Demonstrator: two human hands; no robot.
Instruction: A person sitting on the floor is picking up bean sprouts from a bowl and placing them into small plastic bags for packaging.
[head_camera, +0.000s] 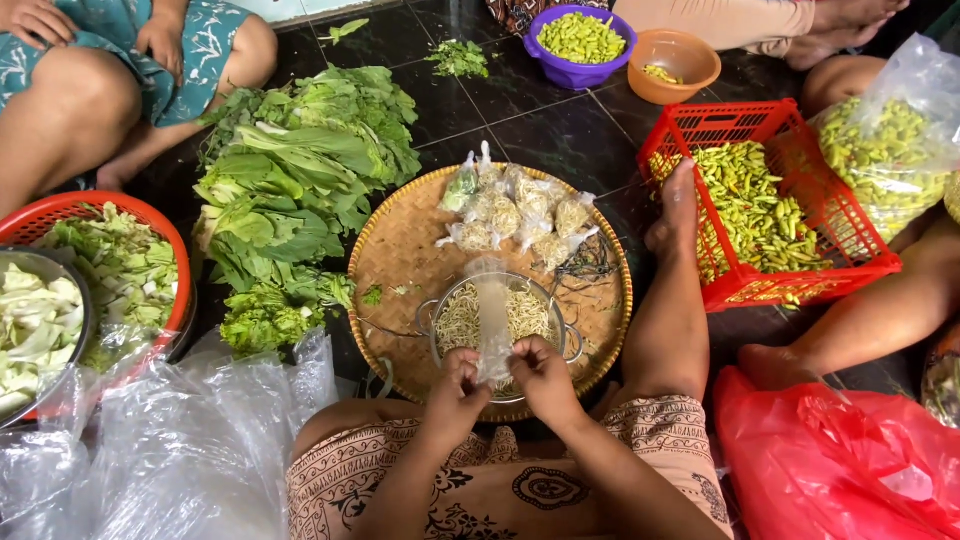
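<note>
I have both hands on a small clear plastic bag (493, 325), held over the metal colander (500, 330) of pale yellow noodles (458, 320). Left hand (455, 395) pinches the bag's near edge at about 7 o'clock of the colander, right hand (545, 380) pinches the opposite edge at about 5 o'clock. Both pinches look narrow, fingertips closed on film, nothing else held.

My read on doing this well: rub the two film layers apart with thumbs, keep the mouth directly over the colander so strands drop back in, don't tug hard, since the film looks thin.

The bag is transparent, narrow, limp, and stretches away from me toward 12 o'clock across the noodles. I can't tell if the mouth is open yet.

The colander sits at 6 o'clock on the round woven tray (400, 240). Filled, knotted noodle packets (520, 210) lie at 12 o'clock on that tray. Leafy greens (300, 180) lie off the tray at 9 to 10 o'clock. A red basket of green chillies (760, 210) sits at 2 o'clock, and loose clear bags (180, 440) lie at 8 o'clock.
</note>
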